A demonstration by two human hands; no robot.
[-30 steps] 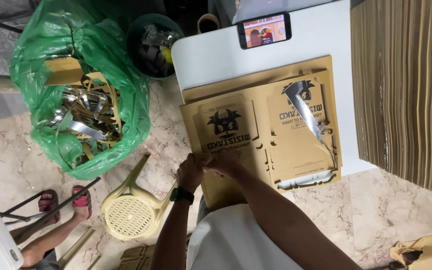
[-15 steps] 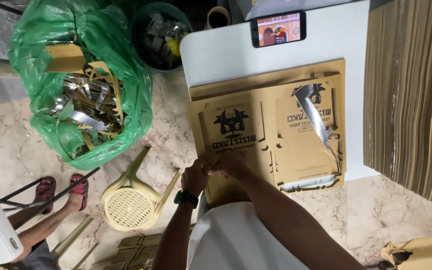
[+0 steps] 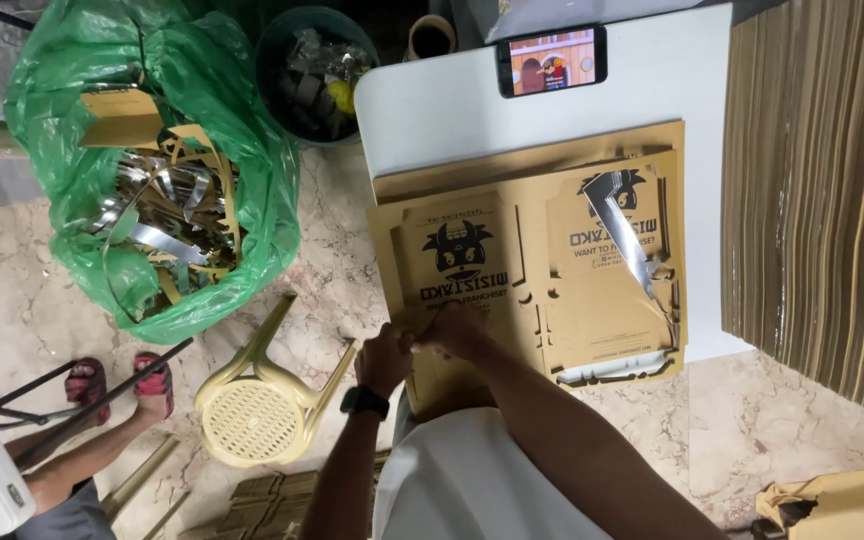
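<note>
From my remote view little has changed: both hands, left hand and right hand, stay pinched closed on the near edge of the die-cut cardboard sheet on the white tabletop.

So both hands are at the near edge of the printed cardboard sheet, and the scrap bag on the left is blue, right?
Not quite: the scrap bag is green, as the head view shows. Both the left hand and right hand are at the near edge of the printed cardboard sheet.

Even indoor light, soft shadows, sharp focus, slight edge distortion
</note>
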